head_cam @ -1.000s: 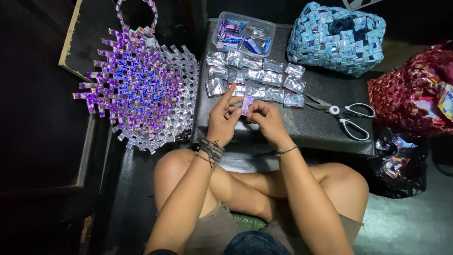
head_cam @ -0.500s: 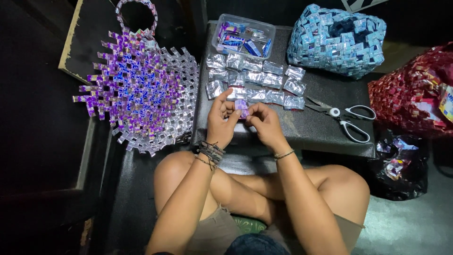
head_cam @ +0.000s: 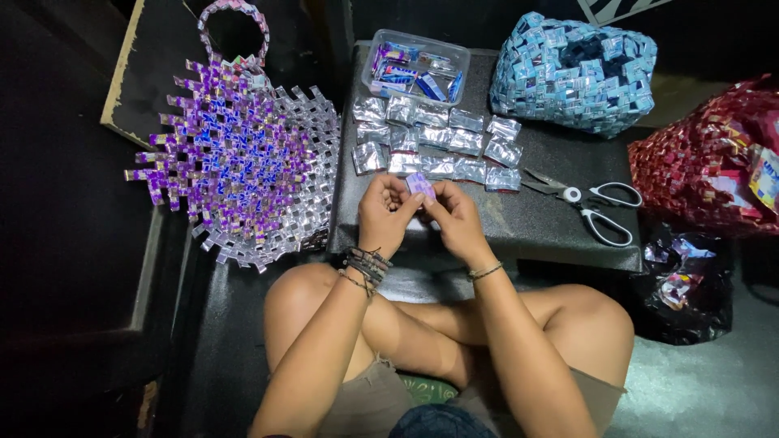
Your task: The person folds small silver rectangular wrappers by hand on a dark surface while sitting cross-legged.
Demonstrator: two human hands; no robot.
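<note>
A dark low table (head_cam: pixel 560 231) filled the middle of the view, with the seated person's bare crossed legs just below its near edge. To the left of it lay the largest piece, a flat woven mat of purple and silver wrapper strips (head_cam: pixel 239 158), its loose ends sticking out all round and a small woven ring (head_cam: pixel 234 24) at its top edge. At the far right corner of the table sat a rounded woven bag in pale blue (head_cam: pixel 574 69), and beyond the table's right side a red woven bag (head_cam: pixel 706 162) lay partly out of view. Below that, a black plastic bag (head_cam: pixel 686 280) held shiny scraps. At the table's far edge stood a clear plastic tub (head_cam: pixel 415 66) with folded blue and purple wrappers in it. Just in front of the tub, silver folded wrapper pieces (head_cam: pixel 438 142) lay in 3 rough rows. White-handled scissors (head_cam: pixel 588 203) lay to the right of the rows, blades toward them. Over the near part of the table, the left hand (head_cam: pixel 386 215) and the right hand (head_cam: pixel 456 219) met, fingertips pinched together on 1 small purple folded wrapper (head_cam: pixel 420 184), which they held between them just in front of the nearest silver row. Cord bracelets wrapped the left wrist, and a thin band the right.
</note>
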